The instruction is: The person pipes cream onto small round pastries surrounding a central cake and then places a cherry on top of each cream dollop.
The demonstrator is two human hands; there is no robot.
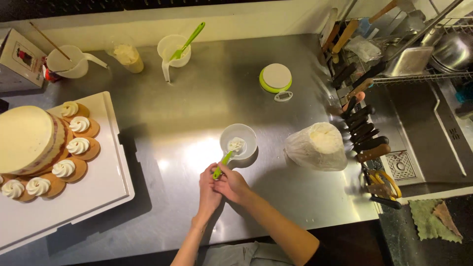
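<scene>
At a steel bench (207,79), a person's left hand (209,189) and right hand (231,184) meet near the front edge, fingers of both curled tight around the handle of a green spatula (222,164). Its blade rests in a small white bowl (238,140) holding a dab of cream, mid-bench. A bagged tub of cream (318,146) sits to the right; a white board (93,187) with a layered cake (27,138) occupies the left edge.

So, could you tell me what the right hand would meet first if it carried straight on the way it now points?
The right hand points up and left along the green spatula it grips; straight on, it would probably first meet the left hand pressed against it.
</scene>
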